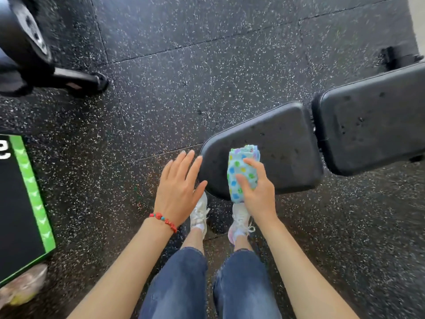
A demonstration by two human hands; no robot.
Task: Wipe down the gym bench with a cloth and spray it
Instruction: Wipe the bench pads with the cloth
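Speckled black rubber flooring is filling most of the frame, its tile seams running diagonally. At the bottom centre, the person's legs in blue jeans and white trainers are standing just short of the near end of the gym bench, placed close, it seems, so both arms can reach over the pad. The right hand is pressing down on a folded cloth, pale blue with coloured dots, fingers spread over its top and thumb along its side; the cloth is lying on the near corner of the seat pad with its lower end hanging off the edge, likely folded thick to give a firm wiping face. The left hand, wearing a red beaded bracelet, is hovering flat with fingers apart and gripping nothing, its fingertips just beside the pad's left edge, perhaps ready to steady the bench. Further right, the back pad is showing dark droplet-like spots, so spray may already be on it. No spray bottle is showing. At the left edge a black box with a green border is sitting on the floor, a bag beside it, and other equipment is occupying the upper left.
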